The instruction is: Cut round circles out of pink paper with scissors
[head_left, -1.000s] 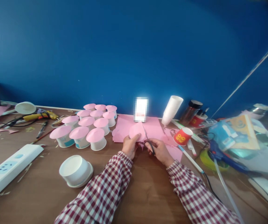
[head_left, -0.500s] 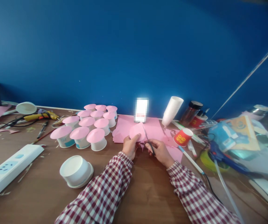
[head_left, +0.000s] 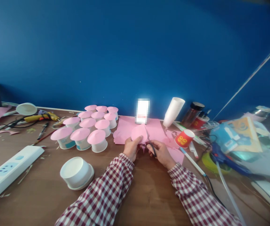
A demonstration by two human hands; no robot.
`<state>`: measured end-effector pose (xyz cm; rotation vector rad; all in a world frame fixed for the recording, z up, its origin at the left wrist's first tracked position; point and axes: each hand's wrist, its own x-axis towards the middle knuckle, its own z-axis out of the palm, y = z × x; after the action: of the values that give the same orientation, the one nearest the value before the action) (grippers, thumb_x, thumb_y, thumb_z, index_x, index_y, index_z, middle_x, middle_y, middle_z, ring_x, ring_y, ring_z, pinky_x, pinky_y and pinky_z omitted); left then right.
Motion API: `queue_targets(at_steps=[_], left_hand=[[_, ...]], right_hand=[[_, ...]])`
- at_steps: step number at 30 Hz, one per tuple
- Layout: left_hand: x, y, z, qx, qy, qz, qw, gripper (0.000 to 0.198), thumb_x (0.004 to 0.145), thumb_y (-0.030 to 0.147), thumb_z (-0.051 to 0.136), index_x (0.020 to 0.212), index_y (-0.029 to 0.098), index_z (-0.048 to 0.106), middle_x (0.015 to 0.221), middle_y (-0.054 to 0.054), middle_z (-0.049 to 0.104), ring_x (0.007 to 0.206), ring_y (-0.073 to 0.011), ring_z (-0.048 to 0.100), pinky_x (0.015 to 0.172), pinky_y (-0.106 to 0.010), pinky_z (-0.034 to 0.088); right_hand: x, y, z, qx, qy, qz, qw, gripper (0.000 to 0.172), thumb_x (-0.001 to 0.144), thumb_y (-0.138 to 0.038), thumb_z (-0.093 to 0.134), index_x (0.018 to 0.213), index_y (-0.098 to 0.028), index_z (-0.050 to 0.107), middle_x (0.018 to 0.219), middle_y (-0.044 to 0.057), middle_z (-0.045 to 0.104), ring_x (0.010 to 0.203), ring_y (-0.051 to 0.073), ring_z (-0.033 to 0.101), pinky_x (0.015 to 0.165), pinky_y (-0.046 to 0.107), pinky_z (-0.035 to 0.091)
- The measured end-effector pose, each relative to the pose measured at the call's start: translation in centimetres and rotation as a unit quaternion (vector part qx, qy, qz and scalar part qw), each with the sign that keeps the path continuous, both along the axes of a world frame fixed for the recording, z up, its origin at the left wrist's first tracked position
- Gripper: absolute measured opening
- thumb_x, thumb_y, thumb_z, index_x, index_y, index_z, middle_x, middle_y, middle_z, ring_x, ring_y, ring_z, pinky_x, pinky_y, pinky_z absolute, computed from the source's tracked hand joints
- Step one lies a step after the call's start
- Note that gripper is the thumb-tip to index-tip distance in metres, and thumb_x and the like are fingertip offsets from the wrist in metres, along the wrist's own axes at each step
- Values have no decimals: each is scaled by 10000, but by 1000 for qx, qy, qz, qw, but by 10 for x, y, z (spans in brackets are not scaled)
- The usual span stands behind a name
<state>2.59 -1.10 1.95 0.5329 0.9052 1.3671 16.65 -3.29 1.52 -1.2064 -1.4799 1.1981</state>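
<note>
Fingers of the left hand [head_left: 130,148]: pinching a rounded pink paper piece [head_left: 138,132] by its near edge, thumb on top, the other fingers curled underneath and mostly hidden.
Fingers of the right hand [head_left: 162,152]: wrapped around the dark handles of the scissors [head_left: 153,149]; whether the blades are parted, I cannot tell.
Paper against blades: the piece sits just beyond the left fingertips and to the left of the scissors, whose long axis slants forward and a little leftward from the right hand, along the paper's right side. Left hand is the nearer one, touching the paper directly.
Beneath and behind: pink sheets [head_left: 122,133] lie overlapped on the brown table [head_left: 149,196], with a bright blurred rectangle [head_left: 142,110] beyond the paper piece.
Left of the sheets: white cups [head_left: 99,147] in rows, each topped by a shallow pink cone [head_left: 96,136]; closer to the left sleeve, a white tub [head_left: 75,173], rim down.
Right of the sheets: a red cup [head_left: 184,138], and farther back a leaning stack of white cups [head_left: 174,110].
Writing: yellow marks on the red cup and blue print on some coned cups, neither legible; no brand can be made out.
</note>
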Motion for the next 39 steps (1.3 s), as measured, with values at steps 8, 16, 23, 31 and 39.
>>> queue_targets(at_steps=[8,16,23,31,39], left_hand=[[1,0,1,4,-7,-1,1000,271,567,222,767,729,74,607,563,-18,570,430,-66,472,382,-181,361],[1,0,2,-3,-15,5,1000,262,573,208,766,724,72,602,550,-15,569,409,-71,478,369,-187,376],[0,1,0,-8,-19,8,1000,292,581,220,775,765,68,607,593,-28,589,429,-67,488,379,-179,392],[1,0,0,4,-10,4,1000,299,562,237,786,745,71,617,599,-39,605,434,-74,496,372,-184,383],[1,0,0,5,-2,-4,1000,272,597,224,758,766,55,629,594,-52,618,438,-83,508,376,-186,391]], right_hand=[[0,0,1,3,-8,0,1000,321,752,-448,644,851,-143,627,566,-32,539,468,90,503,413,195,410],[0,1,2,3,-9,-2,1000,335,740,-455,654,870,-146,648,552,-37,537,459,93,499,429,209,422],[-1,0,2,0,-9,1,1000,356,732,-446,663,912,-139,655,557,-34,538,457,94,496,422,210,424],[-1,-1,1,5,-4,2,1000,389,728,-476,654,915,-135,653,571,-30,545,474,98,509,443,222,447],[-2,-1,3,5,-2,4,1000,357,744,-450,651,917,-138,649,566,-31,543,475,95,506,438,211,429]])
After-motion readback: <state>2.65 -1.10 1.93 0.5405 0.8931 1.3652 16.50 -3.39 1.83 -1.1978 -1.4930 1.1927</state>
